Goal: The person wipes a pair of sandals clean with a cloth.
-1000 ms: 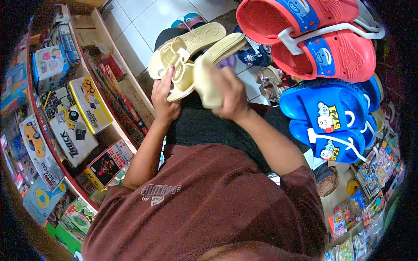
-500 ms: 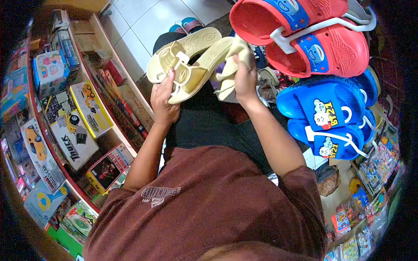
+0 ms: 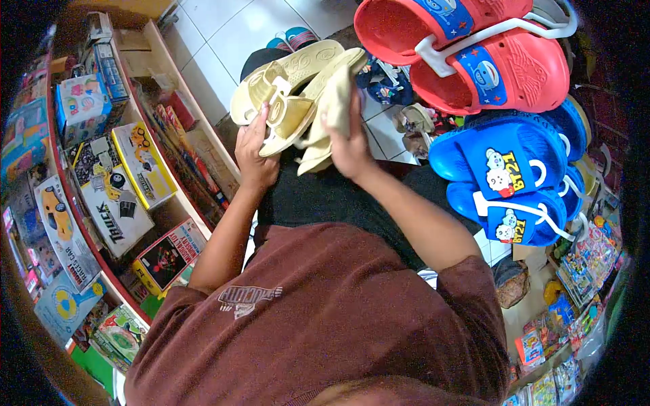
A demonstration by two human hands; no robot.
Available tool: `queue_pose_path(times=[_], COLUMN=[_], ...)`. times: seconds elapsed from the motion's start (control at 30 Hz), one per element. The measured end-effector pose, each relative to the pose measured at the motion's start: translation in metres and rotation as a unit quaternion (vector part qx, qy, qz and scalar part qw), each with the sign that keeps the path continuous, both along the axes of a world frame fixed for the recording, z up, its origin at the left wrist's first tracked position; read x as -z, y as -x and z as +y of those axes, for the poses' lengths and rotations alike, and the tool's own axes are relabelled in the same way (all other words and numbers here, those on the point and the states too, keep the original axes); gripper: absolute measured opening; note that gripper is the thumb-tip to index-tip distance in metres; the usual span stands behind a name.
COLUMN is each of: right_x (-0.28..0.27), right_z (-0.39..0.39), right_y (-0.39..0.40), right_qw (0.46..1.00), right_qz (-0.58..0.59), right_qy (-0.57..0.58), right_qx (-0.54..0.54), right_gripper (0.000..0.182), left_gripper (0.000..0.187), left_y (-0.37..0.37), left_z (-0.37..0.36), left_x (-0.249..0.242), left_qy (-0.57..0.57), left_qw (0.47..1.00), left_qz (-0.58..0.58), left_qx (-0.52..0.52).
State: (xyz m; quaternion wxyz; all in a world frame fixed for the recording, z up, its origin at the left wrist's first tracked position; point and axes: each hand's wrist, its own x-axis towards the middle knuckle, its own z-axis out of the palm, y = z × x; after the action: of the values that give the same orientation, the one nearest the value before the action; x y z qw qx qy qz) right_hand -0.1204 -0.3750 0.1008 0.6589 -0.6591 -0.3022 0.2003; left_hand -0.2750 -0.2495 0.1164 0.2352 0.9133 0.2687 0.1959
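A pair of cream and gold sandals (image 3: pixel 291 111), joined by a white plastic hanger, is held above my lap. My left hand (image 3: pixel 258 152) grips the near side of the pair, with its fingers at the strap and hanger. A pale cream cloth (image 3: pixel 332 111) is bunched in my right hand (image 3: pixel 351 139), against the right sandal. Part of that sandal is hidden behind the cloth.
Red clogs (image 3: pixel 521 71) and blue slides (image 3: pixel 518 162) hang on white hangers close on the right. A shelf with boxed toys (image 3: pixel 112 193) runs along the left. More footwear (image 3: pixel 386 84) lies on the tiled floor ahead.
My right hand and the cloth have moved left and slightly down, over the right sandal. My left hand keeps its hold, nearly unmoved.
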Motion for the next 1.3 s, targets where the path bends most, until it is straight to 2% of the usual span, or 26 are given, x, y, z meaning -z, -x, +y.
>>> queue_pose_path(times=[0.07,0.1,0.13,0.2,0.23,0.27,0.33,0.4,0.43,0.47,0.53,0.57,0.63,0.67,0.73,0.77,0.8,0.87,0.93,1.07,1.27,1.3], right_x=[-0.001,-0.018,-0.028,-0.046,-0.032,-0.027,-0.025,-0.034,-0.028,-0.028,-0.025,-0.024,-0.035,-0.034,-0.023,-0.022,-0.021,-0.022,-0.017,-0.014,-0.006,-0.012], right_z=[-0.016,-0.019,-0.021,-0.023,-0.024,-0.022,-0.01,-0.012,-0.011,-0.012,-0.018,-0.021,-0.021,-0.021,-0.016,-0.015,-0.015,-0.013,-0.014,-0.017,-0.019,-0.022], right_y=[0.028,0.025,0.031,0.03,0.031,0.022,-0.003,-0.021,-0.019,-0.008,0.011,0.017,0.016,0.013,0.003,-0.006,-0.008,-0.022,-0.009,0.0,0.012,0.018], right_qw=[0.993,0.98,0.959,0.921,0.948,0.971,0.991,0.996,0.982,0.982,0.981,0.972,0.95,0.941,0.974,0.979,0.996,0.996,0.985,0.981,0.971,0.957], right_qz=[-0.003,-0.122,-0.156,-0.248,-0.203,-0.161,-0.127,-0.082,-0.184,-0.186,-0.159,-0.152,-0.217,-0.231,-0.184,-0.188,-0.079,-0.084,-0.165,-0.17,-0.206,-0.235], right_qy=[-0.072,-0.062,-0.039,0.038,0.022,-0.044,-0.045,0.037,0.017,0.0,-0.002,0.035,0.032,0.04,-0.046,-0.056,-0.047,0.006,0.019,0.009,-0.008,0.02], right_qx=[-0.091,-0.144,-0.232,-0.299,-0.245,-0.17,-0.017,-0.013,-0.023,-0.033,-0.108,-0.174,-0.223,-0.245,-0.128,-0.051,-0.009,-0.009,-0.037,-0.095,-0.118,-0.167], right_gripper=[0.077,0.083,0.085,0.083,0.078,0.074,0.084,0.081,0.079,0.082,0.087,0.091,0.087,0.083,0.077,0.075,0.08,0.082,0.084,0.09,0.086,0.088], left_gripper=[0.065,0.068,0.071,0.071,0.069,0.067,0.066,0.063,0.063,0.063,0.064,0.064,0.063,0.063,0.062,0.063,0.063,0.064,0.064,0.065,0.067,0.068], left_y=[-0.001,0.003,0.007,0.005,0.001,0.0,-0.001,0.0,0.001,0.0,-0.001,0.006,0.003,0.001,-0.002,-0.003,-0.003,-0.003,-0.002,-0.001,0.004,0.004], left_z=[0.0,0.002,0.006,0.008,0.005,0.002,0.0,0.0,0.001,0.002,0.002,0.005,-0.002,-0.002,-0.003,-0.005,-0.005,-0.004,-0.002,-0.002,-0.001,-0.001], left_x=[-0.003,-0.001,0.007,0.01,0.006,-0.003,0.0,0.002,0.004,0.005,-0.003,0.003,0.002,0.0,-0.005,-0.005,-0.006,-0.008,-0.003,0.0,0.001,0.002], left_qy=[0.02,0.012,0.006,0.031,0.018,-0.001,0.026,0.032,0.028,0.025,0.043,0.068,0.164,0.128,0.055,0.054,0.053,0.053,0.032,0.026,0.049,0.041], left_qw=[1.0,1.0,1.0,0.999,0.999,1.0,0.999,0.999,0.999,1.0,0.999,0.998,0.983,0.99,0.998,0.998,0.998,0.998,0.999,0.999,0.998,0.999], left_qz=[0.002,0.016,0.003,-0.029,0.02,0.005,-0.021,-0.022,-0.02,-0.019,-0.018,-0.016,-0.061,-0.045,-0.013,-0.014,-0.016,-0.02,-0.021,-0.042,-0.023,-0.024], left_qx=[-0.007,-0.004,0.003,-0.005,-0.039,0.007,-0.013,-0.012,-0.008,-0.002,0.009,0.006,-0.047,-0.035,-0.013,-0.024,-0.023,-0.021,-0.013,-0.013,-0.027,-0.023])
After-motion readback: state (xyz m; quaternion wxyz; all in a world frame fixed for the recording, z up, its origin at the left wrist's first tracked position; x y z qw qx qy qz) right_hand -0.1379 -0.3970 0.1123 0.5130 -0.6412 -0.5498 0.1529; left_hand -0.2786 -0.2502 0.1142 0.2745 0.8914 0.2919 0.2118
